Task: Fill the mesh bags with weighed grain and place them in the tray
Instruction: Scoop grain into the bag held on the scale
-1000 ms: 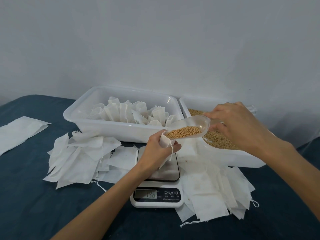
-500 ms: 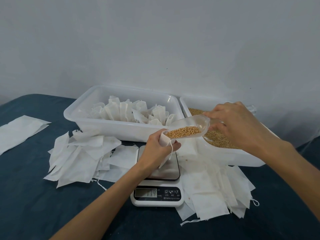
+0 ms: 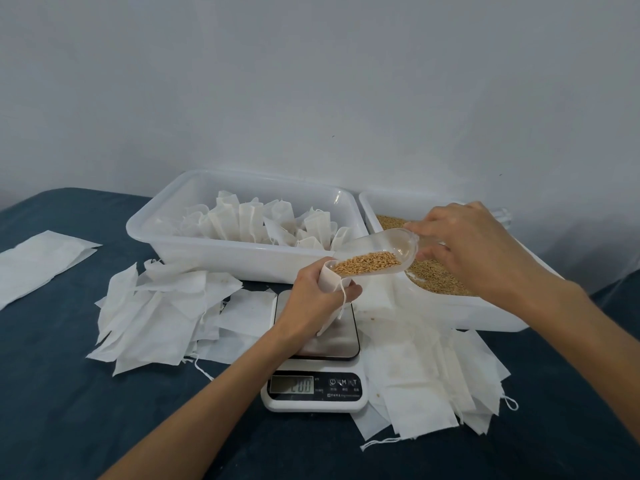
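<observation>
My left hand (image 3: 313,299) grips a white mesh bag (image 3: 329,284) upright over the steel platform of the digital scale (image 3: 322,344). My right hand (image 3: 464,244) holds the handle of a clear plastic scoop (image 3: 377,254) with golden grain in it. The scoop's lip rests at the bag's open mouth. The scale's display (image 3: 292,385) reads about 200. A white tray (image 3: 207,251) behind the scale holds several filled, tied bags (image 3: 249,221). A second white tub (image 3: 460,310) on the right holds loose grain (image 3: 436,275).
Piles of flat empty mesh bags lie left (image 3: 156,313) and right (image 3: 436,372) of the scale on the dark blue cloth. More flat sheets (image 3: 38,261) lie at the far left. A pale wall stands close behind the containers.
The scale reading has climbed from about 136 to about 200. Both hands and the scoop have stayed nearly in place at the bag's mouth.
</observation>
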Demonstrator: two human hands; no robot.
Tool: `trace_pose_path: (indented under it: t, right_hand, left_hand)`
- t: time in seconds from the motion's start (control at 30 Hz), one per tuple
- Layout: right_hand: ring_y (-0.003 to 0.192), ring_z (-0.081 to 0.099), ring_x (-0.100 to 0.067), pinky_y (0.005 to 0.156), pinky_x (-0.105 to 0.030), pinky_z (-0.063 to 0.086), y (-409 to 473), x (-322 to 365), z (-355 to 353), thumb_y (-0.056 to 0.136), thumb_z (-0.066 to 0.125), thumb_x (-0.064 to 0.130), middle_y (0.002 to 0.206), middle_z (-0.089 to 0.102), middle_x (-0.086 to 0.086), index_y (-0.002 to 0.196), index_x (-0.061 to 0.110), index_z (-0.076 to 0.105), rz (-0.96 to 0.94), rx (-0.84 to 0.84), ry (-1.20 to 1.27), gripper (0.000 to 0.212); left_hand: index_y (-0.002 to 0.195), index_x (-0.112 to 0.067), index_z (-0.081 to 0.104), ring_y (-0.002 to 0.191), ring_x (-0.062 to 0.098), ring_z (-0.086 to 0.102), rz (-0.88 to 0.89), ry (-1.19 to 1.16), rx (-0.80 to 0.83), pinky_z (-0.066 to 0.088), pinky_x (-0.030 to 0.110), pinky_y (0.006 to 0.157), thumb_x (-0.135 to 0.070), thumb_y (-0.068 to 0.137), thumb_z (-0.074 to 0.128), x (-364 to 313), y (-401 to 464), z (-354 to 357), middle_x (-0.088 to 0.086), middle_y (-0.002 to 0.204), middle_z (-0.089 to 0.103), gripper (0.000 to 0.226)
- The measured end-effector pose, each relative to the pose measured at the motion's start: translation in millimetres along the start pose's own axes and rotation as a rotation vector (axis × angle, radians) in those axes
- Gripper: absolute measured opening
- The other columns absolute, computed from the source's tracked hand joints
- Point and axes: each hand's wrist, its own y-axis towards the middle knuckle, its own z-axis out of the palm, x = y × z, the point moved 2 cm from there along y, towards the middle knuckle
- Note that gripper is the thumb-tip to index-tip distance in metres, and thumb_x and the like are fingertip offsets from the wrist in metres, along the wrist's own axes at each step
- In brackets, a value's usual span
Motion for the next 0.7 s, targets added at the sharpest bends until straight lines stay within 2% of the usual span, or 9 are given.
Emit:
trace_pose_path:
  t: [0.23,0.4,0.5,0.7]
  right_hand:
    - [0.107,0.056,-0.018,0.099,-0.035,0.032,-0.5,0.0,-1.4,0.100,0.062,0.023,0.114,0.064,0.005,0.142,0.034,0.055,-0.012,0.026,-0.075,0.044]
    - [0.098,0.057,-0.022,0.096,-0.040,0.034,-1.4,-0.6,-0.5,0.097,0.064,0.020,0.103,0.067,0.001,0.128,0.029,0.068,0.017,0.002,-0.006,0.032]
    - [0.092,0.058,-0.023,0.094,-0.043,0.036,-2.4,-1.7,2.4,0.095,0.066,0.020,0.096,0.067,-0.001,0.118,0.023,0.073,0.028,-0.004,0.024,0.024]
    - [0.091,0.058,-0.023,0.093,-0.041,0.035,-3.9,-0.8,2.9,0.095,0.066,0.016,0.095,0.066,0.000,0.121,0.026,0.072,-0.013,-0.043,-0.001,0.028]
  left_hand:
    - [0.096,-0.021,0.073,0.075,-0.004,0.067,-0.010,-0.020,0.001,0.049,0.007,0.064,-0.010,0.089,0.080,-0.1,0.5,-0.5,-0.013,0.084,0.075,0.015]
    - [0.098,-0.022,0.074,0.074,-0.001,0.066,-0.012,-0.008,-0.007,0.050,0.010,0.061,-0.012,0.089,0.080,0.0,-0.1,-0.6,-0.004,0.088,0.075,0.015]
    - [0.098,-0.022,0.074,0.074,-0.001,0.067,-0.013,-0.015,-0.006,0.050,0.010,0.061,-0.011,0.089,0.080,0.3,0.4,-0.4,-0.007,0.087,0.075,0.015]
    - [0.099,-0.021,0.073,0.070,-0.003,0.066,-0.032,0.009,-0.010,0.048,0.010,0.053,-0.015,0.090,0.080,0.7,1.2,-0.6,0.000,0.088,0.074,0.013]
